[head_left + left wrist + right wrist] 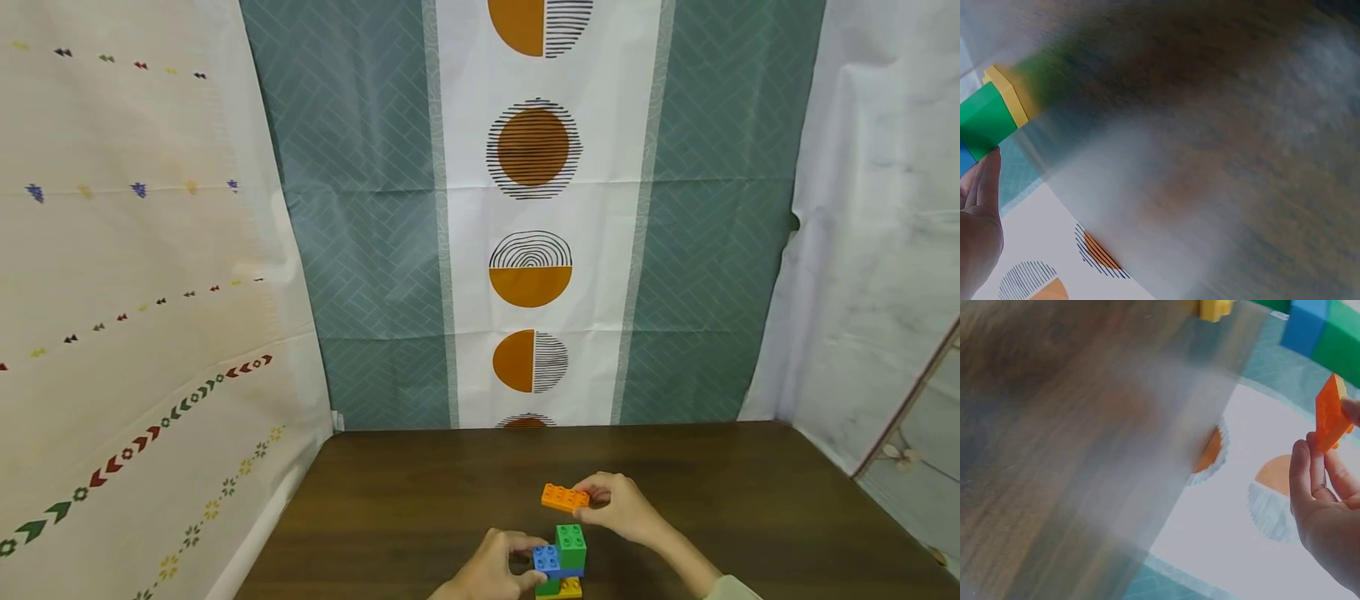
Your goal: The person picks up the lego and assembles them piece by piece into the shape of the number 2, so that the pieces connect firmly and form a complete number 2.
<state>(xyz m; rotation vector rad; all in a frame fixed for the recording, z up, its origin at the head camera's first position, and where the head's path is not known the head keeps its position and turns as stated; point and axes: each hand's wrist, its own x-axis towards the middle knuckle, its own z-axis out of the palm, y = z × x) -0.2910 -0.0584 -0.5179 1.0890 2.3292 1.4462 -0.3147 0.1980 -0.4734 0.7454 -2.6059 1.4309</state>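
Near the table's front edge in the head view stands a small stack of toy building bricks. A yellow brick (572,587) is at its bottom, a blue brick (546,558) sits higher, and a tall green brick (571,547) tops its right side. My left hand (491,568) grips the stack at the blue brick, thumb in front and fingers behind. Above and just beyond the stack, my right hand (622,508) pinches a flat orange brick (558,498) by its right end, studs up. The right wrist view shows the orange brick (1330,412) between thumb and fingertips, apart from the stack.
A dark brown wooden table (420,475) lies under the hands. Behind it hangs a green and white cloth (360,275) with orange circles. A patterned cream cloth (150,275) bounds the left side, and a pale marbled cloth (870,275) the right.
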